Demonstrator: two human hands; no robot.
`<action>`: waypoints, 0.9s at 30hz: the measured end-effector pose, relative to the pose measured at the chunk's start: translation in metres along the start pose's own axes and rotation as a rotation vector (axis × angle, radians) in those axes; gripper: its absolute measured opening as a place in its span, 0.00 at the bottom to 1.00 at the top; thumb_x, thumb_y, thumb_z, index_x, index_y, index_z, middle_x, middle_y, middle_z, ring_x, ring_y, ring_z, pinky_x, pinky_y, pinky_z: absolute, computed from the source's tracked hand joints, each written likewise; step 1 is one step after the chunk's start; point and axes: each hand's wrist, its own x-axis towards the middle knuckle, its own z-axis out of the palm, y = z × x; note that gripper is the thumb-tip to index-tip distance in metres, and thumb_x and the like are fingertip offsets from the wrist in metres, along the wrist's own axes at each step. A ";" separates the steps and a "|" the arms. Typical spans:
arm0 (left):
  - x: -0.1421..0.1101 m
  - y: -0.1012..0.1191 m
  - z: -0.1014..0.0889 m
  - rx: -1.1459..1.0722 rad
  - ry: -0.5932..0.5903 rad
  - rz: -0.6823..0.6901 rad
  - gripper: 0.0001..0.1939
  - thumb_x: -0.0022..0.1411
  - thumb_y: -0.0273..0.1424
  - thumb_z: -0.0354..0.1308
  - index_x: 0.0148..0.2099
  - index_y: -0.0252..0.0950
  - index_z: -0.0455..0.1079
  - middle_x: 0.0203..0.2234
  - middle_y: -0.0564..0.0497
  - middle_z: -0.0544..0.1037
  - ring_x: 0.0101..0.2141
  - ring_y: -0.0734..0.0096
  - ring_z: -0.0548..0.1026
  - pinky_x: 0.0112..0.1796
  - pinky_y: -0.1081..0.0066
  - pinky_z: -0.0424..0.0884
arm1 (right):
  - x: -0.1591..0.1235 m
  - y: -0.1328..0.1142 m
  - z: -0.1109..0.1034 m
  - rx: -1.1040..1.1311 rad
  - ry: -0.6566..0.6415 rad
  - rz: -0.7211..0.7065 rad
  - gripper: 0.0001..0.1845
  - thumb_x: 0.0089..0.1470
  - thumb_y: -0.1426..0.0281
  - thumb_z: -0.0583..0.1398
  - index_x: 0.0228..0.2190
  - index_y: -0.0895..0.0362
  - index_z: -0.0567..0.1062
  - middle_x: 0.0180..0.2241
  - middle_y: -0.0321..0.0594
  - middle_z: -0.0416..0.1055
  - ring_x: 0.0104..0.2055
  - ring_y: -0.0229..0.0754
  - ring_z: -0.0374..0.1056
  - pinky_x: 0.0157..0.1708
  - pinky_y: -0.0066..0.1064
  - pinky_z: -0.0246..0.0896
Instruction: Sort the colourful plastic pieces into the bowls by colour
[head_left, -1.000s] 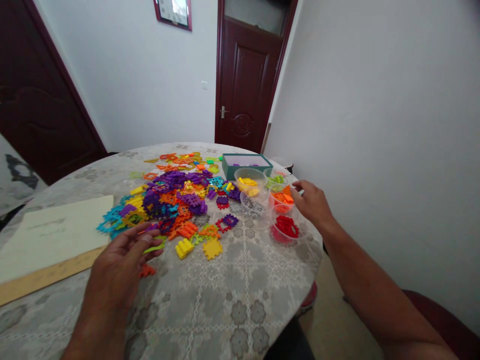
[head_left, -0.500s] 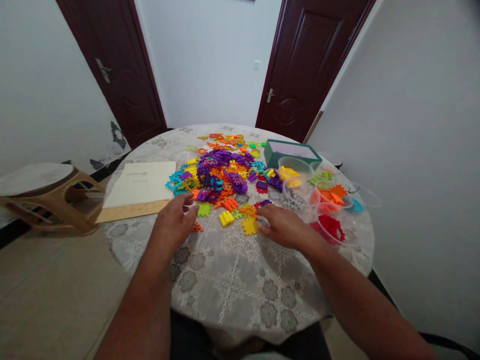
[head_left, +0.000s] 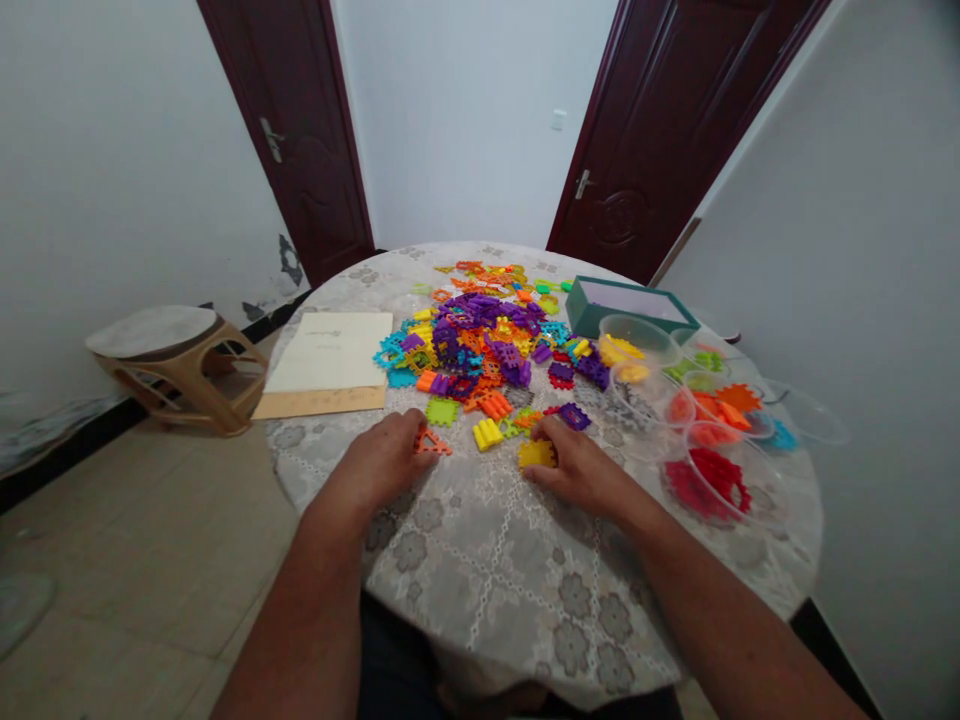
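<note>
My left hand [head_left: 386,458] is closed at the near side of the pile, pinching an orange triangular building piece [head_left: 433,442] between thumb and fingers. To the right, my right hand [head_left: 576,465] has its thumb and fingers around the edge of a yellow square building piece [head_left: 535,455] with notched edges. Both pieces are low over the patterned tablecloth. Between the hands lies a yellow ridged piece [head_left: 487,433]. A lime green square piece [head_left: 442,411] rests just beyond my left hand. Past them spreads the pile of purple, blue, orange and yellow pieces [head_left: 491,325].
Clear plastic bowls on the right hold sorted pieces, among them a bowl of red ones [head_left: 709,485] and one of yellow [head_left: 622,350]. A green box [head_left: 634,308] stands behind them. An open notebook [head_left: 330,352] lies at the left; a stool [head_left: 172,365] is beside the table.
My left hand has come down onto the orange triangular piece and closed on it. My right hand has closed around the yellow square piece. The whole view has shifted left.
</note>
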 end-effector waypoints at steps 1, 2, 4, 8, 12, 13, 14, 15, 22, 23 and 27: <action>0.000 0.005 0.003 0.015 -0.015 0.047 0.15 0.62 0.37 0.62 0.50 0.39 0.73 0.44 0.44 0.81 0.43 0.57 0.79 0.41 0.66 0.68 | 0.000 -0.002 0.000 0.043 -0.015 -0.013 0.15 0.58 0.67 0.64 0.45 0.54 0.70 0.39 0.38 0.73 0.38 0.43 0.69 0.37 0.33 0.58; 0.000 0.011 0.006 0.024 -0.030 0.095 0.15 0.63 0.36 0.60 0.51 0.38 0.73 0.44 0.43 0.80 0.43 0.57 0.78 0.41 0.66 0.68 | 0.000 -0.003 0.000 0.082 -0.027 -0.028 0.13 0.59 0.68 0.63 0.45 0.54 0.70 0.37 0.36 0.73 0.37 0.42 0.68 0.36 0.32 0.57; 0.000 0.024 0.012 0.007 -0.030 0.165 0.15 0.64 0.34 0.59 0.52 0.38 0.72 0.45 0.43 0.80 0.44 0.57 0.78 0.41 0.65 0.69 | 0.000 -0.005 0.002 0.140 -0.029 -0.053 0.11 0.60 0.69 0.60 0.46 0.54 0.71 0.34 0.34 0.72 0.34 0.40 0.67 0.34 0.31 0.55; -0.001 0.048 0.021 -0.035 0.022 0.244 0.18 0.67 0.37 0.59 0.56 0.39 0.71 0.47 0.42 0.79 0.47 0.55 0.78 0.45 0.63 0.70 | 0.002 0.002 0.006 0.222 0.030 -0.068 0.12 0.62 0.68 0.59 0.48 0.53 0.72 0.30 0.31 0.67 0.31 0.39 0.63 0.32 0.30 0.53; 0.008 0.060 0.029 -0.012 0.162 0.302 0.24 0.65 0.38 0.63 0.61 0.37 0.69 0.54 0.40 0.76 0.55 0.51 0.73 0.54 0.58 0.68 | 0.005 0.009 0.012 0.294 0.087 -0.074 0.12 0.63 0.67 0.58 0.49 0.53 0.71 0.32 0.31 0.68 0.32 0.39 0.63 0.32 0.30 0.54; 0.011 0.060 0.031 -0.006 0.160 0.339 0.25 0.64 0.37 0.64 0.61 0.37 0.68 0.54 0.40 0.76 0.56 0.51 0.72 0.55 0.57 0.68 | 0.006 0.008 0.013 0.303 0.089 -0.074 0.12 0.63 0.68 0.58 0.48 0.53 0.71 0.33 0.32 0.69 0.32 0.38 0.63 0.32 0.30 0.54; 0.014 0.060 0.033 0.004 0.147 0.381 0.25 0.64 0.36 0.64 0.62 0.38 0.68 0.54 0.40 0.76 0.56 0.51 0.72 0.56 0.57 0.67 | 0.006 0.007 0.013 0.310 0.086 -0.076 0.12 0.62 0.69 0.58 0.48 0.53 0.72 0.34 0.32 0.70 0.32 0.38 0.64 0.32 0.29 0.55; 0.017 0.060 0.036 0.018 0.134 0.419 0.24 0.65 0.35 0.64 0.61 0.38 0.69 0.54 0.40 0.77 0.55 0.51 0.72 0.57 0.56 0.67 | 0.006 0.005 0.014 0.314 0.080 -0.079 0.12 0.61 0.69 0.58 0.47 0.53 0.72 0.35 0.32 0.70 0.32 0.38 0.64 0.32 0.29 0.55; 0.024 0.053 0.042 -0.025 0.222 0.523 0.18 0.65 0.29 0.61 0.57 0.35 0.70 0.50 0.41 0.80 0.51 0.51 0.74 0.54 0.54 0.68 | 0.011 -0.002 0.017 0.374 0.180 -0.034 0.15 0.59 0.71 0.61 0.49 0.53 0.73 0.32 0.31 0.70 0.30 0.36 0.64 0.31 0.28 0.56; 0.023 0.053 0.041 -0.045 0.246 0.536 0.19 0.65 0.28 0.61 0.57 0.35 0.70 0.51 0.41 0.79 0.52 0.52 0.73 0.55 0.54 0.68 | 0.012 -0.001 0.018 0.394 0.219 -0.022 0.15 0.59 0.70 0.61 0.48 0.53 0.74 0.33 0.31 0.71 0.31 0.37 0.64 0.32 0.28 0.57; 0.019 0.054 0.039 -0.068 0.250 0.545 0.20 0.65 0.24 0.58 0.59 0.35 0.69 0.52 0.40 0.78 0.53 0.52 0.72 0.57 0.53 0.68 | 0.016 0.007 0.018 0.433 0.356 0.021 0.09 0.58 0.68 0.60 0.41 0.54 0.75 0.32 0.33 0.71 0.32 0.39 0.66 0.34 0.30 0.59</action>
